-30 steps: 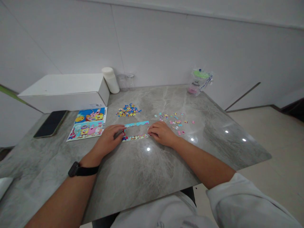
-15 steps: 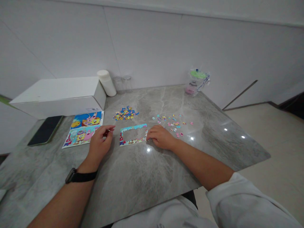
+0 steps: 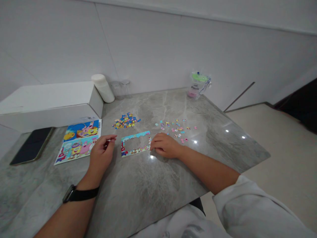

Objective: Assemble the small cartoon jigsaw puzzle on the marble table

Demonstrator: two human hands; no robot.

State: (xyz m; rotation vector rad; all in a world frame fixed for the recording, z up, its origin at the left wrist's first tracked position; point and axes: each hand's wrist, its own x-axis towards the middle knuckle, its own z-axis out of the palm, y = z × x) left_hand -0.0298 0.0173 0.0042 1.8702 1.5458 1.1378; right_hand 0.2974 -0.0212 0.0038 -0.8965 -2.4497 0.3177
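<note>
A jigsaw puzzle border [image 3: 135,152], joined into a rectangle with a bare middle, lies on the grey marbled table. My right hand [image 3: 164,145] rests at its right edge, fingers bent and tips down on the edge pieces; whatever is under the fingertips is hidden. To the left of the border, my left hand [image 3: 102,151] is held loosely curled, thumb and forefinger slightly apart, and I see nothing between them. It covers the right corner of a picture sheet [image 3: 80,142] with cartoon figures. Loose puzzle pieces [image 3: 179,129] are scattered beyond my right hand.
A heap of blue and yellow pieces [image 3: 126,121] lies behind the border. At the left are a phone [image 3: 32,145] and a white box [image 3: 47,99]. A white bottle [image 3: 103,88], two clear glasses [image 3: 121,90] and a plastic bag [image 3: 198,85] stand along the wall.
The whole view has shifted, so the things on the table appear a little further left. Both hands keep nearly the same pose beside the puzzle border.
</note>
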